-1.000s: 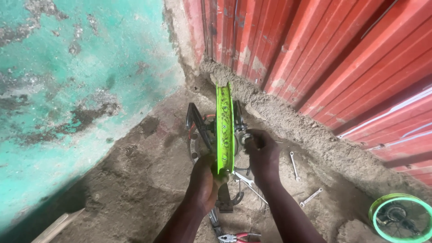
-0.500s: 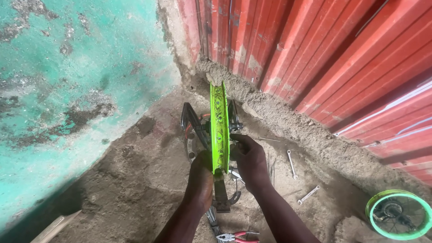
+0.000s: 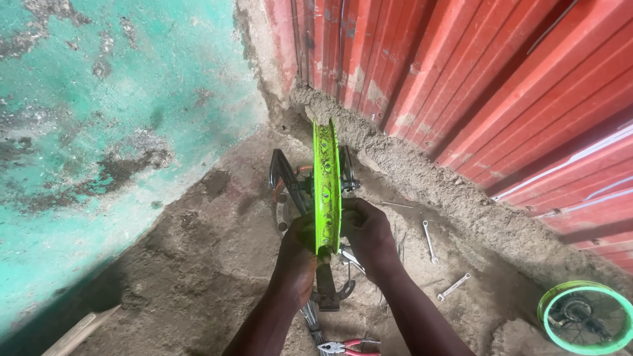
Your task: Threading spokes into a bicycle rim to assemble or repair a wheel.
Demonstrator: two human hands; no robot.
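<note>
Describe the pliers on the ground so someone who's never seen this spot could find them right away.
Start at the upright bright green wheel rim gripped between both hands on the dirt floor. Follow it straight down to the bottom edge of the view, between the person's forearms. The pliers lie there, the only tool with red handles; the spanners to the right are bare metal.

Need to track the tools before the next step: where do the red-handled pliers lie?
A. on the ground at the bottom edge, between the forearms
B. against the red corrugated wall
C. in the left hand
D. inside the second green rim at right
A: the red-handled pliers lie on the dirt ground near the bottom edge, below both hands gripping the upright green wheel rim.
</note>
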